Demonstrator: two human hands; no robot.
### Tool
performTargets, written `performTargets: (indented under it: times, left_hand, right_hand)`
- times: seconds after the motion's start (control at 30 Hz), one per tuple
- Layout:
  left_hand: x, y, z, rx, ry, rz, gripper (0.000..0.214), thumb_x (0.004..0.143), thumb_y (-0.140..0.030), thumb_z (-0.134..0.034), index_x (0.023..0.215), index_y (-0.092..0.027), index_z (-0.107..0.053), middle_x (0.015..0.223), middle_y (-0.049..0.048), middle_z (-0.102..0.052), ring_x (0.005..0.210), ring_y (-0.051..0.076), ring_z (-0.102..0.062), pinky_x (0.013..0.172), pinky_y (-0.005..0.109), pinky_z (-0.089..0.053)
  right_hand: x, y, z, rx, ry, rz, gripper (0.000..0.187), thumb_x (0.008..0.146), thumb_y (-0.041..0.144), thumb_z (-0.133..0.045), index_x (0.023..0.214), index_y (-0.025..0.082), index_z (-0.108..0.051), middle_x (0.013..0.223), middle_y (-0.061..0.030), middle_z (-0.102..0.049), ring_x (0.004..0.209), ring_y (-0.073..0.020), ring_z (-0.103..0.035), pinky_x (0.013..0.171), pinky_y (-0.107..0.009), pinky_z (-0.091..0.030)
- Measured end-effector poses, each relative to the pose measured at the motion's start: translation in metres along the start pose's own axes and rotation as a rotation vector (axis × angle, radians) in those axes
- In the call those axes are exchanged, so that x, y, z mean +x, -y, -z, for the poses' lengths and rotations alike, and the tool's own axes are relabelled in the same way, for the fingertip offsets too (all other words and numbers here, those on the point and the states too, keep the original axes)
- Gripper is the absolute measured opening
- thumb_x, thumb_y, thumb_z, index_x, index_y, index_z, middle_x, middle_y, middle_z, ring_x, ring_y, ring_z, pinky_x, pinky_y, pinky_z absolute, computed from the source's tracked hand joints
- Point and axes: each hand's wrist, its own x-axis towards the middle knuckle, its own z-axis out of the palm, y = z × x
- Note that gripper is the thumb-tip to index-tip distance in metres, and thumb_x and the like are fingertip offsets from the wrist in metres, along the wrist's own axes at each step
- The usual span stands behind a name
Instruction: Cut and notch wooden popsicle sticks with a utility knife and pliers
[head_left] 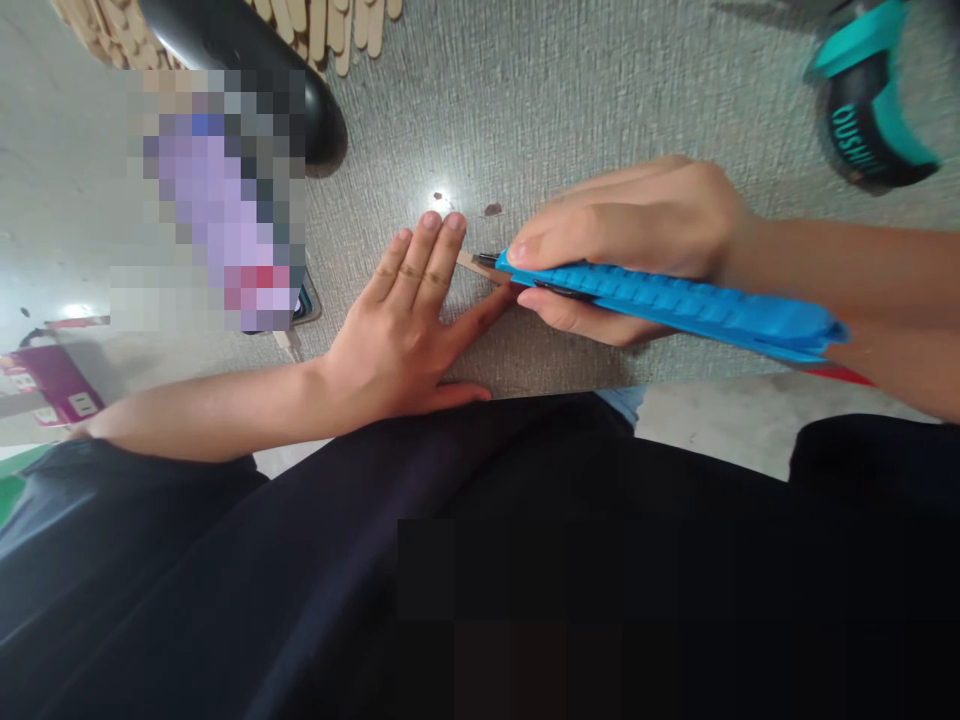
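Note:
A blue utility knife (675, 308) lies in the grip of my right hand (637, 235), its dark blade pointing left. The blade tip meets a thin wooden craft stick (484, 268) flat on the table. My left hand (412, 330) is spread palm down, with its fingers beside and over the stick, pressing against the tabletop. Part of the stick is hidden under the left fingers and behind the knife's front end. The left index finger reaches close to the blade.
Wooden craft sticks (319, 30) are piled at the top left. A black rounded case (255, 75) lies beside a blurred phone (307, 305) with a cable. A purple box (56, 385) stands far left. A teal-and-black tool handle (870, 110) is at upper right. The grey textured table (600, 90) ends near my body.

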Motion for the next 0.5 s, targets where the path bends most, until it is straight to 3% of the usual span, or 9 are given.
performTargets:
  times: [0.2,0.5]
  left_hand:
    - [0.0008,-0.0002,0.0004,-0.039,-0.005,0.026,0.105,0.101,-0.083,-0.08,0.188,-0.032,-0.049,0.204,0.0126,-0.036,0.189,0.057,-0.027,0.156,0.079,-0.027]
    - [0.0005,0.0014,0.0013,-0.034,0.012,0.01,0.105,0.103,-0.084,-0.076,0.189,-0.031,-0.047,0.204,0.0127,-0.034,0.189,0.057,-0.027,0.156,0.079,-0.026]
  right_hand:
    - [-0.0027,0.0004,0.0027,-0.069,0.015,-0.002,0.025,0.115,0.031,-0.072,0.139,0.032,-0.064,0.097,0.0061,-0.08,0.088,-0.0165,-0.085,0.086,-0.031,-0.072]
    - [-0.0081,-0.0023,0.0011,0.065,0.048,-0.053,0.034,0.112,0.027,-0.077,0.144,0.034,-0.065,0.099,0.0059,-0.077,0.093,-0.0165,-0.083,0.095,-0.032,-0.071]
